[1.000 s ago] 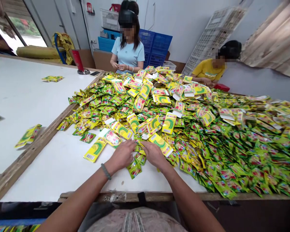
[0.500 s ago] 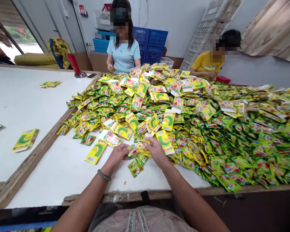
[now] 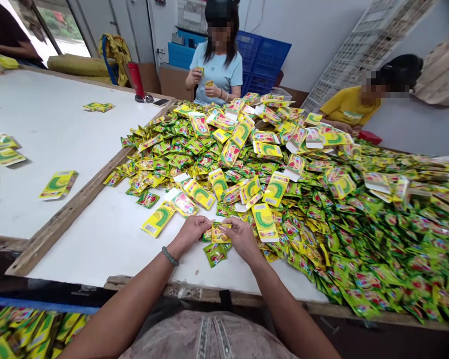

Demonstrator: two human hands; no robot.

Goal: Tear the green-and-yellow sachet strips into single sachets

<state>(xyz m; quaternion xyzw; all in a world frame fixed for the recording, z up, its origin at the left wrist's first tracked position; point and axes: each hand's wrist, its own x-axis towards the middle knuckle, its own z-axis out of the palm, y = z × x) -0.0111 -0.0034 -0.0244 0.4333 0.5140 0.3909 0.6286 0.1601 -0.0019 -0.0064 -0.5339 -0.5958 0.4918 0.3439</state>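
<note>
My left hand (image 3: 195, 232) and my right hand (image 3: 243, 240) meet above the white tabletop (image 3: 164, 269), fingers pinched at the top edge of a small yellow box (image 3: 221, 233). The right thumb and fingers grip its right end; the left fingertips close at its left end. A bit of green sachet shows beneath the left fingers, and I cannot tell whether they hold it. Just below the box lies a green sachet (image 3: 215, 254). A flat yellow carton (image 3: 158, 219) rests beyond my left hand, and another yellow carton (image 3: 265, 222) lies beyond the right.
A large heap of green sachets (image 3: 362, 239) spreads to the right, with yellow cartons on top. A wooden strip (image 3: 86, 199) divides the table; a carton (image 3: 59, 184) lies left of it. Two co-workers sit across. A red bottle (image 3: 135, 80) stands behind.
My left hand has moved inward and up to the box, where before it held a green sachet beside it. The view has swung left; the co-worker in light blue has raised both hands.
</note>
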